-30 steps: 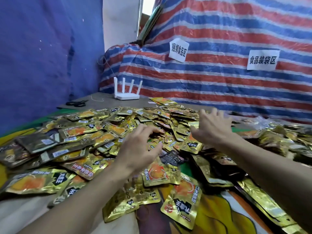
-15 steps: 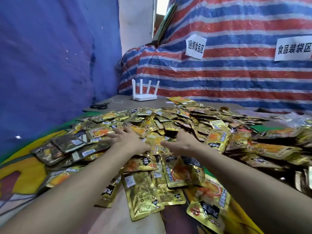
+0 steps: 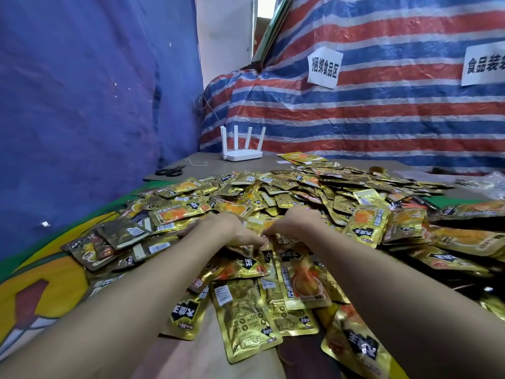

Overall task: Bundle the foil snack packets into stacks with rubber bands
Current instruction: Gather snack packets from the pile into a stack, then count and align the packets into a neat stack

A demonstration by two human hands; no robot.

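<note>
So the packets [image 3: 276,199] are just one big loose gold heap covering most of the desk [image 3: 207,166], spilling from the middle out to 3 o'clock and down toward me at 6. None of it is stacked or banded that I can see.

My left hand [image 3: 218,228] is palm down on the heap near the centre, grip apart, fingers spread flat toward 9 o'clock. My right hand [image 3: 297,222] is right beside it, thumbs nearly touching. Its fingertips are dug into the foil, so I honestly can't tell if that grip is clamped on anything.

Past the heap at 12 o'clock there's a white router [image 3: 241,153], scissors [image 3: 170,170] at 10 o'clock, and a striped tarp [image 3: 382,119] behind with two paper signs [image 3: 323,67].
</note>
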